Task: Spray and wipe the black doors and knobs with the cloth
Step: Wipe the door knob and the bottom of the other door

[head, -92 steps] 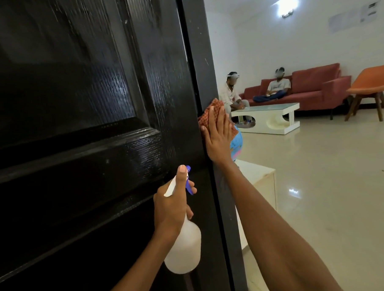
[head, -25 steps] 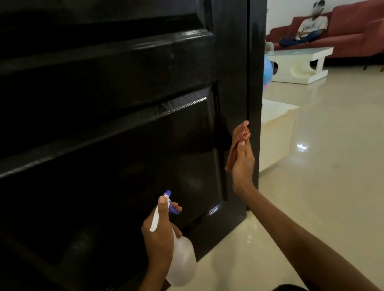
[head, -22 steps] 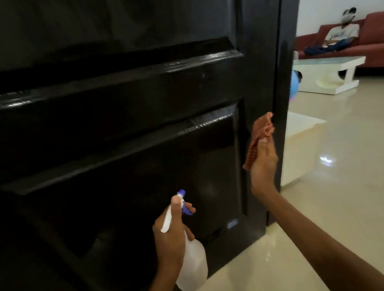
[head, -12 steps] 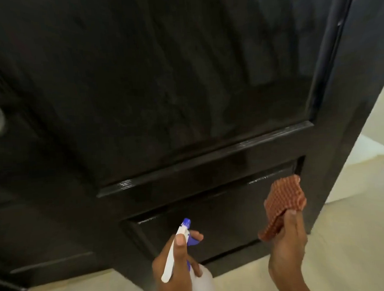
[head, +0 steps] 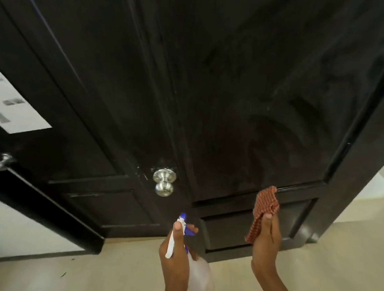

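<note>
- Head view: my left hand (head: 174,256) wraps its fingers round the neck of the spray bottle (head: 198,277), the thumb along the white top and the blue nozzle aimed at the black door (head: 261,87).
- My right hand (head: 266,236) pinches the red checked cloth (head: 263,210) in curled fingers, held up before the door's lower panel.
- The silver knob (head: 164,182) sits up and left of the nozzle; a second door (head: 59,107) at left carries a white paper sheet (head: 8,100).

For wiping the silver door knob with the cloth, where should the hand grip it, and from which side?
Judging by its shape, wrap the cloth around the round ball end of the silver door knob, coming straight on from the front: it sticks out on a narrow neck, unobstructed.
</note>
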